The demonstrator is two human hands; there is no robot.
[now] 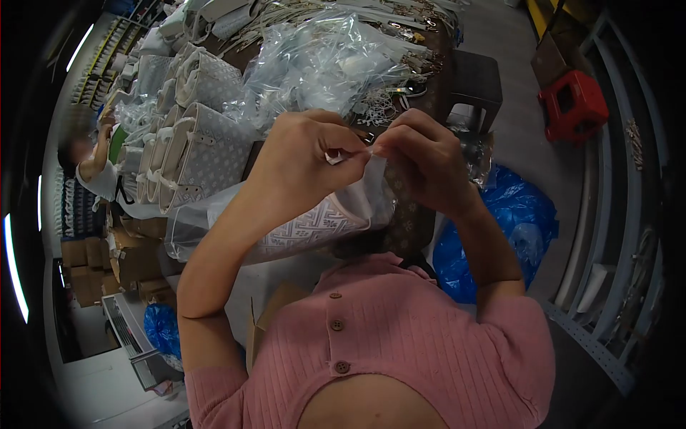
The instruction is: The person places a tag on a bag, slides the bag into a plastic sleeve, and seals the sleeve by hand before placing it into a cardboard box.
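Note:
My left hand (pixel 304 154) and my right hand (pixel 429 161) meet close together in front of my chest. The fingertips of both are pinched on the edge of a clear plastic bag (pixel 371 186), which hangs down from them. Inside the plastic lies a white handbag (pixel 307 232) with a grey geometric pattern and a pale trim, tilted on its side. My left forearm covers part of it. Just beyond my fingertips is a small dark shiny item, too small to make out.
White patterned handbags (pixel 204 154) stand in a row at the left. Clear plastic bags (pixel 321 64) are heaped ahead, beside white straps (pixel 386 28) with metal clasps. A blue plastic sack (pixel 511 222), a dark stool (pixel 477 75) and a red stool (pixel 574 107) are at the right. Another person (pixel 100 168) works at far left.

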